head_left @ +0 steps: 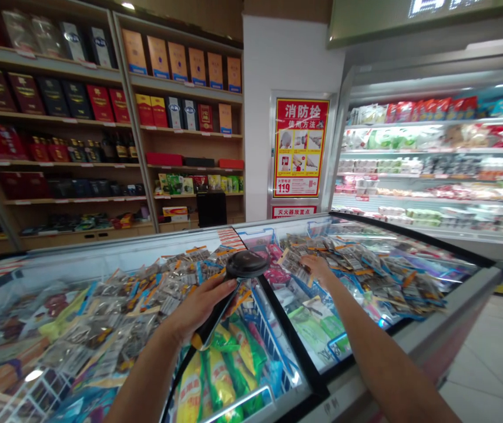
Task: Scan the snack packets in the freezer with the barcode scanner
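Glass tops the chest freezer point(463, 311), strewn with snack packets in two heaps, a left heap point(146, 305) and a right heap point(375, 264), either side of a black dividing frame point(293, 338). The left hand point(205, 302) wraps the handle of a corded barcode scanner point(247, 264): rigid, probably light, best held there. At the right heap's left end, the right hand point(316, 269) pinches one packet point(293, 262); its thin film looks light, floppy and slippery, so an edge seal should give the surest hold.

Open air separates the scanner point(246, 264) from the right hand point(318, 269) above the freezer point(293, 329); packet heaps point(158, 288) block both sides.
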`<state>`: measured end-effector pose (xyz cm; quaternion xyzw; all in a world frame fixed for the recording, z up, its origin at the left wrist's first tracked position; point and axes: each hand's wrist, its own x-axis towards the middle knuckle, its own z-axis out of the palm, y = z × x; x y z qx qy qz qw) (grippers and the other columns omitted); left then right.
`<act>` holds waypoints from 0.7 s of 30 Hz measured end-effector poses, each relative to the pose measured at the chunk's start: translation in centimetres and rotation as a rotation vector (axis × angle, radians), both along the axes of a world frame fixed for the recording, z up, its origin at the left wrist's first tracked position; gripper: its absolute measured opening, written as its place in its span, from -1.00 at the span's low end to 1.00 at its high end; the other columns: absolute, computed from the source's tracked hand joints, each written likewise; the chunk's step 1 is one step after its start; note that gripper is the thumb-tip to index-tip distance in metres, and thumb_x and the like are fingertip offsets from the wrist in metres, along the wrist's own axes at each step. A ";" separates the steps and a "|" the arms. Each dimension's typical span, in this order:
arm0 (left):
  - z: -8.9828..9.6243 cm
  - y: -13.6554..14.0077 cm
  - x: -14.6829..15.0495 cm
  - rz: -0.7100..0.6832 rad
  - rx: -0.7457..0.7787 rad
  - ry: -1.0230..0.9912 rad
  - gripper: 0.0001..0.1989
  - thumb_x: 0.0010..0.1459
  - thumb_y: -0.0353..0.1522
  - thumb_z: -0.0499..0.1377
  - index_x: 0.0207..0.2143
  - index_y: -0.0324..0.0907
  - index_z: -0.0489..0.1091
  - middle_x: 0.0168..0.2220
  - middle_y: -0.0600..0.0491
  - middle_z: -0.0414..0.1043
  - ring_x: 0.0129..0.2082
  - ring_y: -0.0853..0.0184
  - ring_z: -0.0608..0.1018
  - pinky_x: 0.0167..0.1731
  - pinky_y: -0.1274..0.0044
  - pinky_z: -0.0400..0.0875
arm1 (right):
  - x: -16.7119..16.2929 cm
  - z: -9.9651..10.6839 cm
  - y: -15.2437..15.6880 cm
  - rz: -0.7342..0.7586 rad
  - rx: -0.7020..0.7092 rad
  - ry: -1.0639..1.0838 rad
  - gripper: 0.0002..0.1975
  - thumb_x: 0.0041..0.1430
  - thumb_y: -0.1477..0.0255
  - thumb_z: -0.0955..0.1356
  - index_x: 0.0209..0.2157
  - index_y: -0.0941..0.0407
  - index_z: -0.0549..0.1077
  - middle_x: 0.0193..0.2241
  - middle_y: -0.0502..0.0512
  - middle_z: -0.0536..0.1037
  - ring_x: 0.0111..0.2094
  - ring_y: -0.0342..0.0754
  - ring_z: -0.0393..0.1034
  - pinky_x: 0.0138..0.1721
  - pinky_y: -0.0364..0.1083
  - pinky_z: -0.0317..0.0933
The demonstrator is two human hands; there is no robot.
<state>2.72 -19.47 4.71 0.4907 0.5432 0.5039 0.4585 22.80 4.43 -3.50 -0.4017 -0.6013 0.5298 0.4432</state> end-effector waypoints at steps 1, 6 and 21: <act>0.1 -0.1 0.1 0.003 0.004 -0.003 -0.72 -0.08 -0.18 0.10 -0.58 -0.23 0.23 -0.66 0.12 0.26 -0.65 0.49 0.29 -0.61 0.63 0.13 | 0.1 0.0 0.0 -0.003 0.008 -0.006 -0.91 -0.26 0.39 0.31 -0.68 0.12 0.39 -0.75 -0.06 0.33 -0.67 -0.16 0.21 -0.61 -0.18 0.08; 0.3 -0.3 0.3 -0.036 -0.001 -0.004 -0.74 -0.09 -0.19 0.11 -0.56 -0.23 0.27 -0.66 0.13 0.26 -0.66 0.49 0.27 -0.61 0.63 0.11 | 0.2 0.0 0.0 -0.005 0.037 -0.047 -0.91 -0.26 0.41 0.31 -0.70 0.11 0.39 -0.75 -0.06 0.32 -0.66 -0.16 0.19 -0.60 -0.19 0.06; -0.8 0.0 0.2 -0.136 -0.150 0.010 -0.73 -0.11 -0.18 0.14 -0.54 -0.24 0.33 -0.61 0.10 0.33 -0.67 0.50 0.29 -0.63 0.64 0.13 | 0.7 -0.1 0.9 0.020 0.119 -0.215 -0.85 -0.23 0.38 0.28 -0.63 0.14 0.45 -0.76 -0.06 0.34 -0.68 -0.19 0.15 -0.63 -0.20 -0.02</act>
